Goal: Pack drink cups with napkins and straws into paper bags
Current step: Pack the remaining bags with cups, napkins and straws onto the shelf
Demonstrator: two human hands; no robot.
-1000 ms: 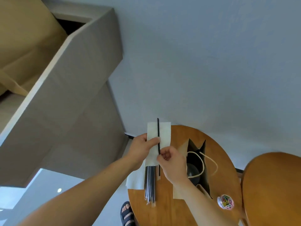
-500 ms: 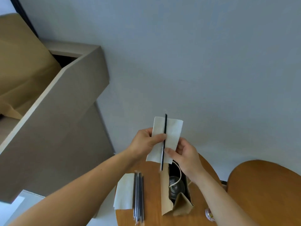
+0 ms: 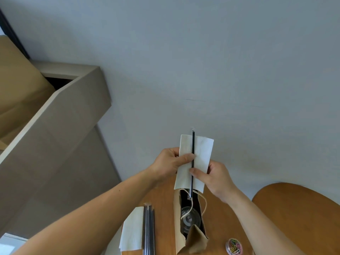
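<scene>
Both hands hold one folded napkin [image 3: 201, 153] upright with a black straw [image 3: 193, 142] laid down its middle. The left hand [image 3: 172, 162] pinches the pair near the top, thumb pressed across the straw and fingers curled behind the paper. The right hand [image 3: 216, 178] pinches lower down, its thumb tip against the straw. Held this way the two pieces stay together as one flat bundle, which should slide in more easily than loose items.

The bundle hangs directly over the open mouth of the paper bag [image 3: 177, 218], which stands on the round wooden table [image 3: 220, 218]. The straw's lower tip appears to be just at the opening. A clear-lidded drink cup [image 3: 189, 219] already sits inside the bag, so I judge this to be the step of adding napkin and straw.

The bag's cord handle [image 3: 204, 201] loops across the opening and one strand lies over the cup lid — it could snag the napkin's edge. The mouth is narrow, too.

To the left lie spare napkins [image 3: 131, 230] and a row of spare straws [image 3: 148, 229]. A small tub of coloured paper clips [image 3: 234, 246] sits to the right — well apart from the bag.
</scene>
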